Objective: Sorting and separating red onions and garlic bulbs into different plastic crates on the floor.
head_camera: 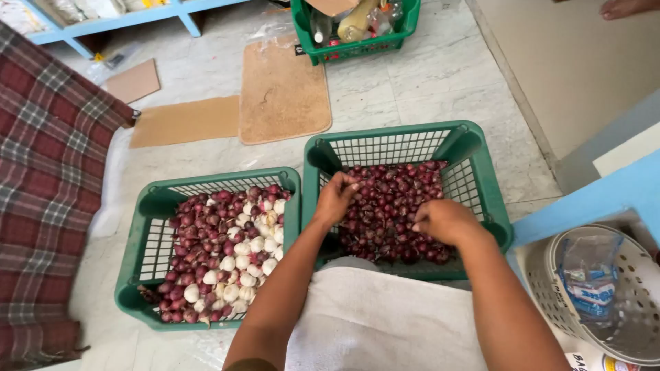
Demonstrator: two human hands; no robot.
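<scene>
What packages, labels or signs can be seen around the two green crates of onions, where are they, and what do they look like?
Plastic packet: lying inside the white basket at lower right; clear and crinkled, with blue and white print.
Printed package: bottom right edge, below the basket; white with dark lettering, mostly cut off.
Small label: on the front left corner of the far green crate at top; dark rectangle, too small to make out.
</scene>
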